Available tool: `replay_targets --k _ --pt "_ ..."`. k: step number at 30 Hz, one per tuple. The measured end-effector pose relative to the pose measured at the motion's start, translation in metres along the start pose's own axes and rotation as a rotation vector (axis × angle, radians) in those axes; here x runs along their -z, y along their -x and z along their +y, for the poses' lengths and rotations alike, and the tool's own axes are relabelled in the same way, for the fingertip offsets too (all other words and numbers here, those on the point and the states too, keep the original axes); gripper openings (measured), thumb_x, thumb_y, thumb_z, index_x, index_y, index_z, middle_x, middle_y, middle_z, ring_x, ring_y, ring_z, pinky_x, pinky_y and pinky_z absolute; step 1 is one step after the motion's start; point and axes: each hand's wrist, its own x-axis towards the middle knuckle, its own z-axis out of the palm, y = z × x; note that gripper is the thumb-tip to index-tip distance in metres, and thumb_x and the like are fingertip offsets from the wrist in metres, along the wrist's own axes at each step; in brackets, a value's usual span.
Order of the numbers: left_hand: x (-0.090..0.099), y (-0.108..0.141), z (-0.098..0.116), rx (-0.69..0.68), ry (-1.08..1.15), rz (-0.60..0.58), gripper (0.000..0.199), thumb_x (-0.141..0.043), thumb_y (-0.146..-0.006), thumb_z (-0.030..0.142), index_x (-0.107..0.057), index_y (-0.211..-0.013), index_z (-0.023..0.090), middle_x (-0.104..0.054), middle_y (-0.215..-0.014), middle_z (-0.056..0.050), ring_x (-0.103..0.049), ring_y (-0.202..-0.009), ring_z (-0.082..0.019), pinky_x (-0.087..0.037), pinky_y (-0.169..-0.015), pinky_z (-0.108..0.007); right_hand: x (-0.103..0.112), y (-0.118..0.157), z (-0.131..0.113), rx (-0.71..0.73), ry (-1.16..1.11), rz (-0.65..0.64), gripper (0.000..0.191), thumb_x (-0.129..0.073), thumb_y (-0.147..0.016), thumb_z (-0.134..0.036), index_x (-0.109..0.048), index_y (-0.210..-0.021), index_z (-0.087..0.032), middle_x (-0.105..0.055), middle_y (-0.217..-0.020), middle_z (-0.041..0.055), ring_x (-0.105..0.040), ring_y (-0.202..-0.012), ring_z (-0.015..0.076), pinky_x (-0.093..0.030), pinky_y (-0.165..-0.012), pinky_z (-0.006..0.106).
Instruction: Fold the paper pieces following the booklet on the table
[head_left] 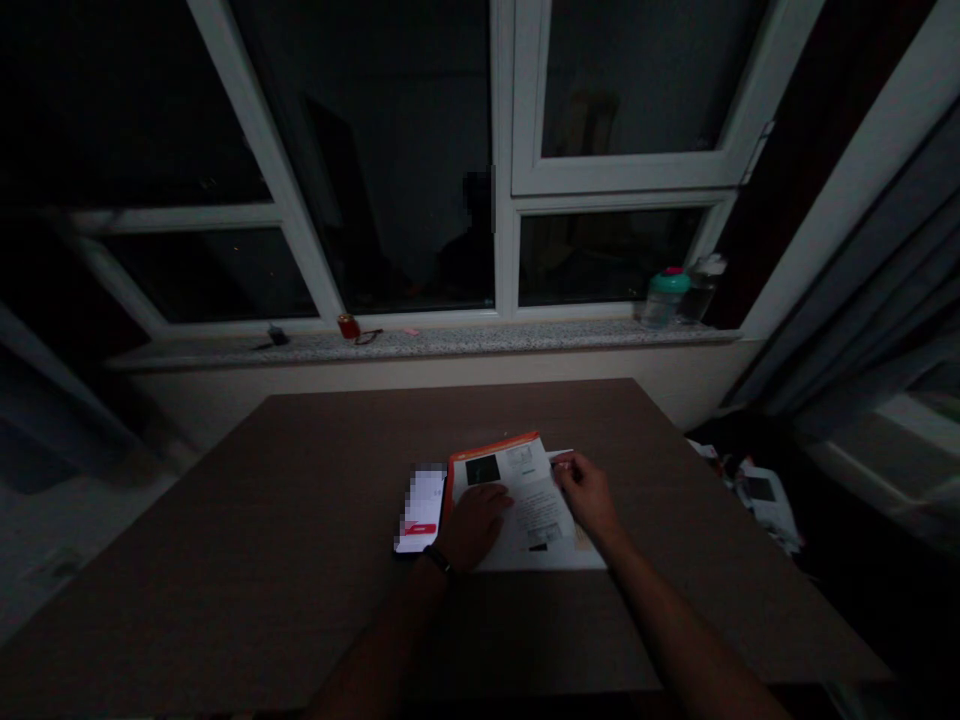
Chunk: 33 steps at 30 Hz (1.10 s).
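Observation:
An orange-edged white printed sheet or booklet lies on the table, with a dark square and small print on its face. Beneath it, plain white paper shows along the near edge. My left hand, a dark band at its wrist, rests on the printed sheet's left part with its fingers stretched out. At the sheet's right edge, my right hand has its fingers curled in a pinch; what is between the fingertips is too dark and small to tell. A phone with a lit screen lies just left of the sheet.
The brown table stands below a window sill. On the sill are a small red jar, a teal-lidded bottle and a clear bottle. Right of the table lie white packages on something dark.

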Motion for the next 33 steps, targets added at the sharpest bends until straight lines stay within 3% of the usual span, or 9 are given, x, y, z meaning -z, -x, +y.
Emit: replay_targets --k 6,12,18,22,25,30,33 --pt "0.004 0.0 0.006 -0.05 0.011 -0.031 0.041 -0.059 -0.087 0.021 -0.054 -0.127 0.026 -0.05 -0.14 -0.003 -0.039 -0.132 -0.022 -0.03 -0.112 -0.044 0.0 0.0 -0.006 -0.045 -0.224 0.051 0.03 -0.058 -0.082 -0.042 -0.063 -0.097 -0.016 -0.067 -0.078 0.0054 -0.063 -0.071 0.0198 -0.049 -0.063 0.028" --pt "0.007 0.0 0.013 -0.084 0.017 -0.094 0.046 -0.061 -0.089 0.032 -0.049 -0.133 0.028 -0.045 -0.145 -0.003 -0.037 -0.134 -0.024 -0.028 -0.112 -0.046 -0.003 0.003 -0.009 -0.01 -0.351 0.039 0.035 -0.059 -0.083 -0.047 -0.057 -0.104 -0.019 -0.07 -0.097 0.0107 -0.066 -0.083 0.0225 -0.053 -0.07 0.032" --pt "0.005 0.0 0.017 -0.094 0.031 -0.082 0.051 -0.063 -0.087 0.038 -0.049 -0.134 0.028 -0.044 -0.143 -0.007 -0.038 -0.133 -0.027 -0.03 -0.111 -0.047 -0.008 0.01 -0.015 0.101 -0.371 -0.128 0.042 -0.055 -0.085 -0.051 -0.054 -0.114 -0.021 -0.066 -0.115 0.0119 -0.065 -0.093 0.0231 -0.052 -0.079 0.034" --pt "0.008 0.0 0.02 -0.15 0.077 -0.09 0.041 -0.054 -0.092 0.033 -0.05 -0.132 0.027 -0.047 -0.142 -0.006 -0.039 -0.132 -0.024 -0.029 -0.113 -0.046 -0.008 0.013 -0.02 0.196 -0.318 -0.245 0.042 -0.054 -0.087 -0.049 -0.054 -0.12 -0.023 -0.064 -0.12 0.0091 -0.062 -0.103 0.024 -0.049 -0.089 0.037" --pt "0.009 -0.001 0.016 -0.106 0.089 -0.012 0.034 -0.047 -0.094 0.026 -0.053 -0.127 0.027 -0.05 -0.139 -0.004 -0.041 -0.131 -0.023 -0.032 -0.111 -0.044 -0.006 0.014 -0.025 0.246 -0.274 -0.31 0.039 -0.056 -0.088 -0.043 -0.055 -0.123 -0.024 -0.062 -0.123 0.0081 -0.058 -0.111 0.0245 -0.045 -0.096 0.038" --pt "0.002 -0.003 -0.003 0.24 0.036 0.3 0.029 -0.045 -0.093 0.025 -0.054 -0.121 0.02 -0.058 -0.122 -0.008 -0.051 -0.117 -0.024 -0.041 -0.103 -0.044 -0.006 0.017 -0.036 0.264 -0.251 -0.399 0.04 -0.049 -0.093 -0.041 -0.052 -0.13 -0.025 -0.058 -0.129 0.0086 -0.054 -0.119 0.0245 -0.041 -0.103 0.041" --pt "-0.004 -0.003 -0.01 0.24 0.126 0.324 0.031 -0.039 -0.097 0.028 -0.05 -0.125 0.021 -0.058 -0.124 -0.008 -0.053 -0.117 -0.023 -0.042 -0.103 -0.044 -0.009 0.018 -0.039 0.268 -0.263 -0.442 0.042 -0.05 -0.094 -0.039 -0.049 -0.134 -0.026 -0.056 -0.134 0.0085 -0.053 -0.122 0.0244 -0.04 -0.105 0.043"
